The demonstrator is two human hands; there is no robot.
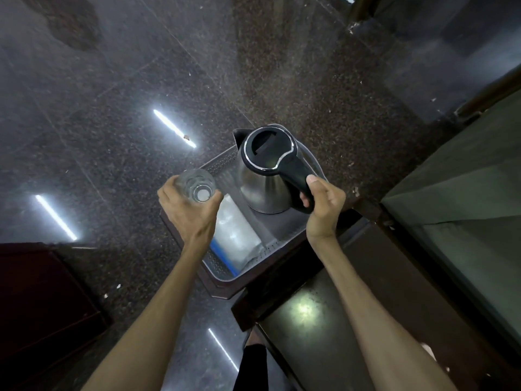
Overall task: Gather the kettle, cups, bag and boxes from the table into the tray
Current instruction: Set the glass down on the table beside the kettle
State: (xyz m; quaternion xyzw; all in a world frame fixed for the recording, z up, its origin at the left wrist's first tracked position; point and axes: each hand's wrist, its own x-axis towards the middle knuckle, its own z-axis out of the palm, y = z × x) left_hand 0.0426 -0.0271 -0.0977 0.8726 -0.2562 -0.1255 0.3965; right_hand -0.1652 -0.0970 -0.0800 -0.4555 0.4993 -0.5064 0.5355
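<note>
A steel kettle [263, 176] with a black lid and handle stands in the far right part of the grey tray [217, 162]. My right hand [324, 204] grips its black handle. My left hand [189, 207] holds a clear glass cup [197, 183] over the tray's left side. A clear plastic bag [239, 235] with a blue edge lies flat in the near half of the tray, partly hidden by my left wrist.
The tray sits on a small dark wooden table [282, 266] above a polished dark stone floor [112, 108]. A glossy dark tabletop [304, 320] lies nearer me, a green cushioned seat [465, 193] is at the right, and dark furniture [36, 292] at the lower left.
</note>
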